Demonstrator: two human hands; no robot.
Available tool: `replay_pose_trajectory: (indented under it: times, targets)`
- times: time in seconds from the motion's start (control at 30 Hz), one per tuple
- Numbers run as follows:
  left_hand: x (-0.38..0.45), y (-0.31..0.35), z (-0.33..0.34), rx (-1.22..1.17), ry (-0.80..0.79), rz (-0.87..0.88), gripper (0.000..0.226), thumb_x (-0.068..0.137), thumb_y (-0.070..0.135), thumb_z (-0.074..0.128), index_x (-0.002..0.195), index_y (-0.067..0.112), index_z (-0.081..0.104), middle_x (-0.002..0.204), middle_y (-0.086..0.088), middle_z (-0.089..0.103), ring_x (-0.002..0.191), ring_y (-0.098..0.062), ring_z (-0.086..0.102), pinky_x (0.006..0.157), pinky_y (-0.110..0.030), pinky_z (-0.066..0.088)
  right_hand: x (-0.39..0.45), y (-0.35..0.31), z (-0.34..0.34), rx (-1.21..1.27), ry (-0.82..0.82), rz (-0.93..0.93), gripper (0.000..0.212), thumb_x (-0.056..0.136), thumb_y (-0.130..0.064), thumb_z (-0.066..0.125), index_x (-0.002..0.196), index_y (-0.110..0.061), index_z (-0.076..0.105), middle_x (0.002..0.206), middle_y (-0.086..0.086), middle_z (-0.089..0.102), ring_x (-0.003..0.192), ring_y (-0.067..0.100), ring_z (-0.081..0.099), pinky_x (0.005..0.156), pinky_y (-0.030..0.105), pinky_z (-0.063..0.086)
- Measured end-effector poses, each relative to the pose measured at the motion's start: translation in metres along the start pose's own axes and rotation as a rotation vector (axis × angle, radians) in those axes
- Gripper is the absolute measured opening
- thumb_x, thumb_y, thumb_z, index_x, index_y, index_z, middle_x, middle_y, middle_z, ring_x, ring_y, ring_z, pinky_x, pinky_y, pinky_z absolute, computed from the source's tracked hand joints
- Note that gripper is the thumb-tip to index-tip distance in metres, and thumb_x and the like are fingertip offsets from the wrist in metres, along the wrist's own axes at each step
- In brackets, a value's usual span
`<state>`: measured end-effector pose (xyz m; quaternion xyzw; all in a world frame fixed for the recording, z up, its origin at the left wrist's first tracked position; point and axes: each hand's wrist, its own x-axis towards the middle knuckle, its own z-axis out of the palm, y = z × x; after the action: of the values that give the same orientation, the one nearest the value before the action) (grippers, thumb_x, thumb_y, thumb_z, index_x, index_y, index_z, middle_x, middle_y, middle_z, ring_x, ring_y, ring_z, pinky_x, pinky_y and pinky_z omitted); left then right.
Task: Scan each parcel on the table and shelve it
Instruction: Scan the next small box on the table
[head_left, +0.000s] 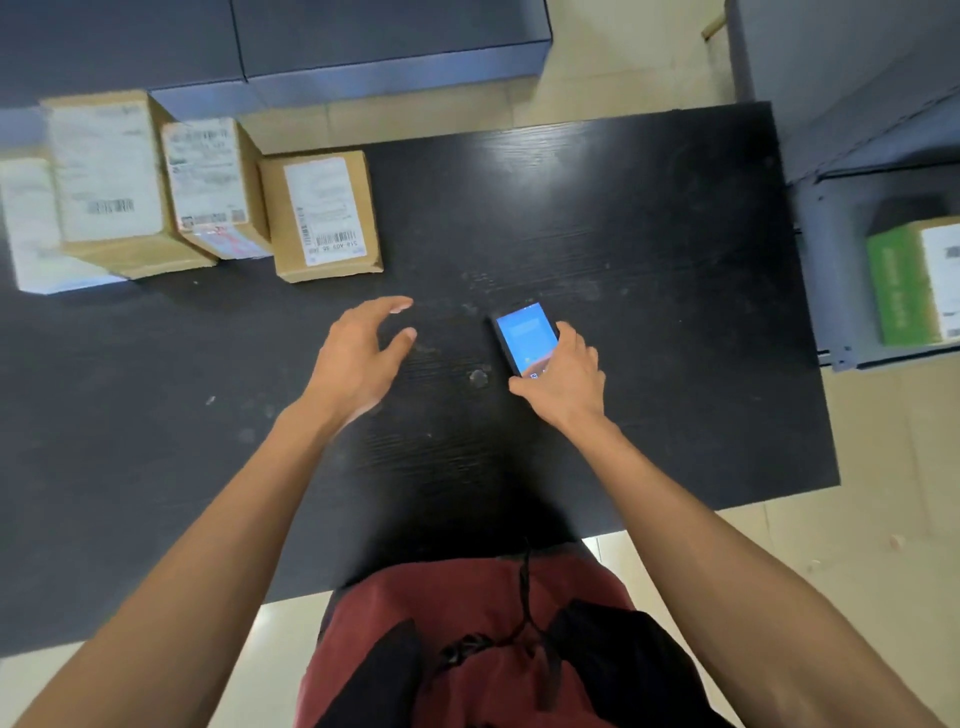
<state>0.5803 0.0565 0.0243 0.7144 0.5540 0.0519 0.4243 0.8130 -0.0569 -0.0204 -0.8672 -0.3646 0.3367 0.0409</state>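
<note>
Parcels, four labelled ones, sat at the tabletop's (623, 218) far left; the nearest cardboard box (324, 215) looked light and rigid, best gripped by its sides. Left hand (358, 358) hovered with fingers spread and empty; right hand (563, 379) clasped the handheld scanner (524, 338).

Black wood-grain table (649, 218) fills most of the view, top dusty w/ pale smudges and a glare patch near the far edge. Floor (623, 67) is beige tile, seen beyond the table, at right and below the near edge. Dark blue-grey cabinets (395, 47) run along the far side, tops flat and bare. At right, a grey metal shelf unit (826, 249) stands just beside the table end, w/ bolt holes along its upright. Light comes from overhead, soft, no hard shadows. No windows or walls in view.
</note>
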Motion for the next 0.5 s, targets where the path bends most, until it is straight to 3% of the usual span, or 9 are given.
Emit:
replay_pose_trajectory:
  times: [0.1,0.2,0.33,0.5]
  targets:
    - [0.009,-0.019,-0.023,0.006,0.064,0.007,0.041,0.099,0.036,0.062,0.139,0.026,0.058,0.144,0.004,0.057,0.137,-0.017,0.045,0.107,-0.027,0.032,-0.008,-0.025,-0.003,0.055,0.000,-0.011,0.105,0.066,-0.043,0.081,0.152,-0.013,0.030,0.142,0.002,0.049,0.127,0.025,0.044,0.101,0.049,0.046]
    - [0.015,-0.039,-0.043,-0.016,0.119,0.019,0.042,0.098,0.039,0.063,0.137,0.025,0.059,0.145,0.003,0.056,0.138,-0.017,0.042,0.110,-0.028,0.029,-0.016,-0.057,-0.005,0.144,-0.024,-0.043,0.100,0.066,-0.042,0.081,0.150,-0.014,0.034,0.142,0.000,0.049,0.133,0.022,0.043,0.102,0.047,0.047]
    - [0.024,-0.065,-0.063,0.049,0.174,0.020,0.043,0.100,0.038,0.060,0.140,0.023,0.057,0.153,0.000,0.049,0.146,-0.021,0.035,0.117,-0.043,0.030,-0.022,-0.105,-0.005,0.183,-0.059,-0.124,0.095,0.068,-0.043,0.080,0.147,-0.013,0.037,0.142,0.001,0.049,0.131,0.022,0.045,0.100,0.047,0.049]
    - [0.033,-0.090,-0.073,0.217,0.065,-0.013,0.054,0.102,0.035,0.054,0.154,0.030,0.039,0.166,0.006,0.029,0.157,-0.022,0.014,0.111,-0.064,0.032,-0.025,-0.148,-0.004,0.162,-0.139,-0.150,0.096,0.069,-0.044,0.080,0.148,-0.013,0.036,0.125,-0.004,0.059,0.126,0.016,0.049,0.101,0.044,0.047]
